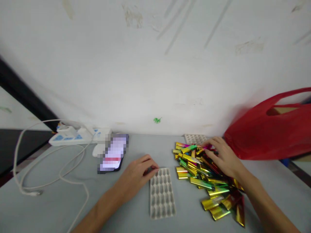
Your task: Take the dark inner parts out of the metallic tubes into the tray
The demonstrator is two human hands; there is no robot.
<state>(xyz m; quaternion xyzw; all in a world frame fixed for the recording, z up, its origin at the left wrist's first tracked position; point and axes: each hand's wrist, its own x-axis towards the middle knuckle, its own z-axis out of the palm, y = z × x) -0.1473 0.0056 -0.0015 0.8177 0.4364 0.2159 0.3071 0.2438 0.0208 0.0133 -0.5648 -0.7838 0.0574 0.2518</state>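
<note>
A grey-white tray (162,193) with rows of oval hollows lies lengthwise on the table before me; its hollows look unfilled. My left hand (139,173) pinches the tray's far left corner between thumb and fingers. Right of it spreads a loose pile of flat, shiny lighter cases (200,183) in gold, green, red and pink. Over the far part of this pile lies my right hand (222,155), thumb and fingers apart around a pink case (209,147). Whether its fingertips touch that case is too blurred to tell.
A second hollowed tray (195,139) sits behind the pile, against the wall. At the right stands a red bag (269,132). On the left are a phone (113,153), a power strip (80,137) and a looping white cable (62,176).
</note>
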